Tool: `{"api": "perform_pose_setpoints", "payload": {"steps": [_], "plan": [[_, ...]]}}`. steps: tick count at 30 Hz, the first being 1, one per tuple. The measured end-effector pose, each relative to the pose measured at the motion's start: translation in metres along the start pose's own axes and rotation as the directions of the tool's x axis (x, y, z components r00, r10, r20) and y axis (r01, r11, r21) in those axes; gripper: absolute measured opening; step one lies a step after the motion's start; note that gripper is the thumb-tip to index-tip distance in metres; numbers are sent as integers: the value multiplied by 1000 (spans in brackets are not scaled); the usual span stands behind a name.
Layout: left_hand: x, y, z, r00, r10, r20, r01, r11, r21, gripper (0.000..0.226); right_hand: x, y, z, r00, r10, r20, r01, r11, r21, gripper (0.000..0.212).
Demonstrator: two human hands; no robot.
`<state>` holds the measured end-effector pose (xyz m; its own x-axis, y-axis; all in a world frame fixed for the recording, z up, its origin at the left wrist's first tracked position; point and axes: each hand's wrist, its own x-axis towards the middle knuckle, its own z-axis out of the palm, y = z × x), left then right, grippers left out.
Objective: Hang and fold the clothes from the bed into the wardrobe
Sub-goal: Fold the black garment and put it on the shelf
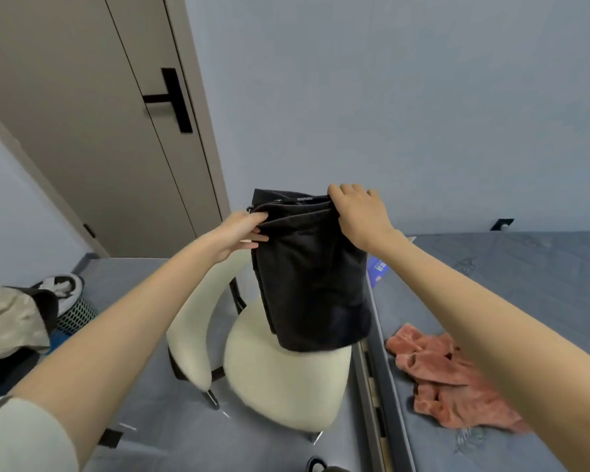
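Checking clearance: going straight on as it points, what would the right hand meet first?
The right hand grips the black garment; past it, probably the blue wall, depth unclear.

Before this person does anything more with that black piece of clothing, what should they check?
1. Left hand holds the black garment at its top edge: ok.
2. Right hand grips the same edge: ok.
3. Garment's lower end clear of the chair: cannot tell.
4. Bare stretch of bed for folding: ok.
5. Pink garment put away: not ok, it lies crumpled on the bed.
6. Wardrobe ready: cannot tell, not in view.
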<state>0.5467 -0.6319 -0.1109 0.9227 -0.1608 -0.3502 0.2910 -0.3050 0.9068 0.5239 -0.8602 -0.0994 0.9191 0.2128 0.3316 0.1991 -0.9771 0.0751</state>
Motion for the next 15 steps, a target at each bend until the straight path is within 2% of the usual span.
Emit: {"api": "perform_pose_setpoints", "payload": {"steps": [3,6,8,12,15], "plan": [[23,10,6,993,111,-47,-113,993,-25,22,26,18,5,996,-37,-79,37,999,-6,40],[34,0,15,988,127,-87,-134,989,-69,22,32,27,18,997,-57,-59,59,998,24,37],[39,-17,22,989,95,-112,-103,993,-64,12,25,28,36,998,-57,8,56,997,54,36],[53,-79,42,989,-11,-147,8,1000,-27,24,-13,23,89,975,-40,217,8,989,146,35],[55,-139,60,984,-130,-121,120,989,-84,15,-51,14,138,932,-23,363,-44,984,174,37]]}}
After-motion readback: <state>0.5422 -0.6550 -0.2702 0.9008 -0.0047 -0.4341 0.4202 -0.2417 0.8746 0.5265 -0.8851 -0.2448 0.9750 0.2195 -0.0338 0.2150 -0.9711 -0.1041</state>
